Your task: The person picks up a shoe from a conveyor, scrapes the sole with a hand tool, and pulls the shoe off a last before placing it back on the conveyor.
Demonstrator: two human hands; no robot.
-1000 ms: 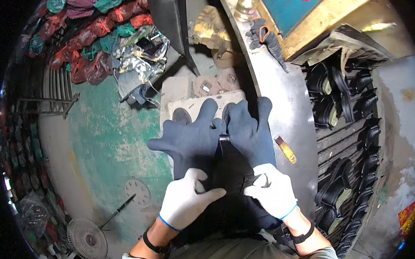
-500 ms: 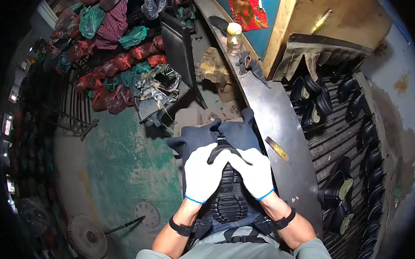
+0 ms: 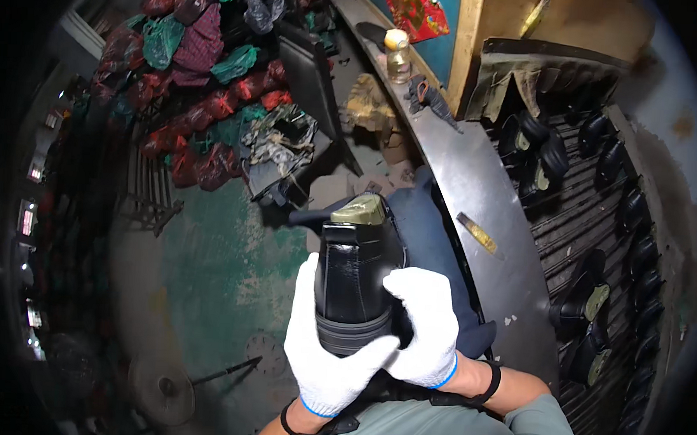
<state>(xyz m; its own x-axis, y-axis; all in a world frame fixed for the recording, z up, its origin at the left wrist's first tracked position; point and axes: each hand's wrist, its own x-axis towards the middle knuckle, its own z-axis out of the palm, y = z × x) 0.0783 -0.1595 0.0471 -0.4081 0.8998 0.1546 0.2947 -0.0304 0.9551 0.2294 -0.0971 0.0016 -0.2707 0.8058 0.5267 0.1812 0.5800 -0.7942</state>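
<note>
Dim edges curve around glare on the metal bench [image 3: 478,194].

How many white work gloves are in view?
2. One is on the left hand, along the left side of the black boot; the other is on the right hand, at its right side. More could be hidden in the dim surroundings.

worn, patchy green floor [image 3: 214,266] left of the middle. round fan [image 3: 162,388] on a pole [image 3: 227,371], lower left. long, shiny metal table [image 3: 486,192] right of the middle, with a bright glow. blue board [image 3: 439,57] with a yellow wood edge [image 3: 465,51], upper middle. dark slatted rack [image 3: 541,218], right side. bright little spots of light [image 3: 28,223] down the dark left edge.
</note>
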